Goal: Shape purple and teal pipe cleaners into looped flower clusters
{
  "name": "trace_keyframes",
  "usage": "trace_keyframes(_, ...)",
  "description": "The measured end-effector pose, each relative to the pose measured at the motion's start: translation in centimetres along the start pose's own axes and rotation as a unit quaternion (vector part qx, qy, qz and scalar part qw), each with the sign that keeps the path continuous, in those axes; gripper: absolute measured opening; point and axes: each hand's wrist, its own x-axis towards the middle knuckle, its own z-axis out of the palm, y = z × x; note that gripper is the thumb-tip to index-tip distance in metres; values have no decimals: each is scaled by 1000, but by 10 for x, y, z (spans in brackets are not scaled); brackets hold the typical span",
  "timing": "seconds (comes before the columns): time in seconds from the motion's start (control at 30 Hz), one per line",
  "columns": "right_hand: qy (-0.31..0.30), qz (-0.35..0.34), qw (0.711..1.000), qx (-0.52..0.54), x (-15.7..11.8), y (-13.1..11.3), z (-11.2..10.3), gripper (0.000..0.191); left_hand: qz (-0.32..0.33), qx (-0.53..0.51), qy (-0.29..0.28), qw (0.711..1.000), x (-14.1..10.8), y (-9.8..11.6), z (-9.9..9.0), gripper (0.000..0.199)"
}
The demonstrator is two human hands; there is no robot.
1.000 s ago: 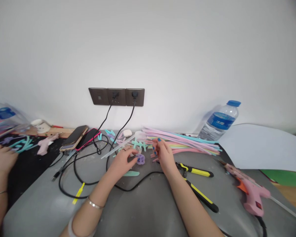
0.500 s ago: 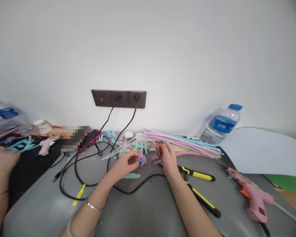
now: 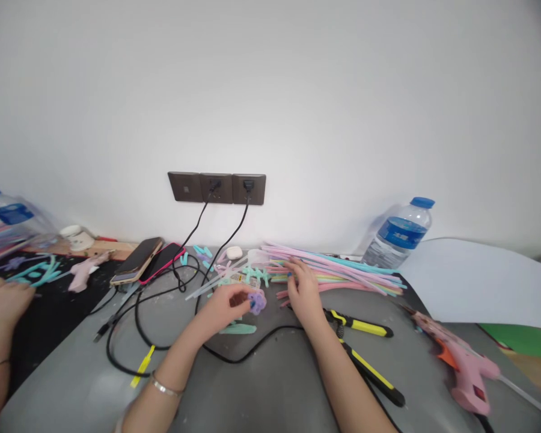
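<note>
Below frame centre, the left hand point(image 3: 229, 305) pinches a purple pipe-cleaner flower point(image 3: 257, 302), best held lightly to spare its petals; the right hand point(image 3: 305, 294) bends over pastel pipe cleaners point(image 3: 356, 272), finger grip unclear.

"What's under all this stuff?"
"A smooth gray table point(image 3: 252, 391)."
"What's on the left?"
"A black phone with a gold edge point(image 3: 137, 261), right beside a flat phone with a bright pink edge point(image 3: 162, 263). Thin, bendy black cords point(image 3: 234, 362) loop across the table."
"And at the back?"
"A little white case with round corners point(image 3: 234, 252), and a bunch of long, thin, pale-colored sticks point(image 3: 342, 269)."
"And on the right?"
"Black-and-yellow pliers point(image 3: 367, 326) with spread handles, and a pink plastic glue gun point(image 3: 469, 376)."
</note>
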Motion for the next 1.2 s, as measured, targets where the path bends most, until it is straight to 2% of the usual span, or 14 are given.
trace_keyframes(0.1, -19, -8, 1000, 2, -3, 1, 5, 37, 20, 58, -35, 997, -3, 2, 4, 18)
trace_keyframes(0.17, -23, -6, 1000, 17, -4, -1, 5, 37, 21, 90, -5, 996, -2, 2, -2, 18)
trace_keyframes(0.2, -22, -2, 999, 23, -4, -2, 5, 37, 20, 108, 21, 994, -2, 0, -8, 17)
trace_keyframes(0.27, -20, 3, 999, 36, -3, -5, 4, 36, 24, 149, 126, 981, 1, -8, -27, 20)
trace_keyframes(0.33, -17, 7, 998, 52, -3, -6, 3, 36, 16, 215, 227, 950, 6, -19, -51, 27)
trace_keyframes(0.4, -14, 12, 998, 63, -2, -6, 3, 35, -16, 311, 265, 912, 12, -30, -72, 37)
trace_keyframes(0.43, -14, 15, 998, 66, -1, -6, 4, 35, -47, 373, 263, 889, 16, -36, -81, 42)
trace_keyframes(0.57, -9, 14, 997, 73, 1, -3, 5, 35, -90, 434, 244, 863, 35, -48, -98, 46)
trace_keyframes(0.8, -2, 28, 996, 89, 1, -2, 4, 33, -118, 510, 120, 843, 62, -46, -112, 21)
trace_keyframes(0.97, 3, 22, 996, 84, 2, -4, 5, 32, -138, 540, 63, 828, 66, -33, -123, 17)
trace_keyframes(1.1, 7, 20, 997, 74, 1, -6, 6, 33, -161, 563, 87, 806, 56, -12, -126, 28)
trace_keyframes(1.2, 17, 30, 998, 58, 2, -10, 4, 30, -155, 562, 100, 807, 39, 15, -126, 26)
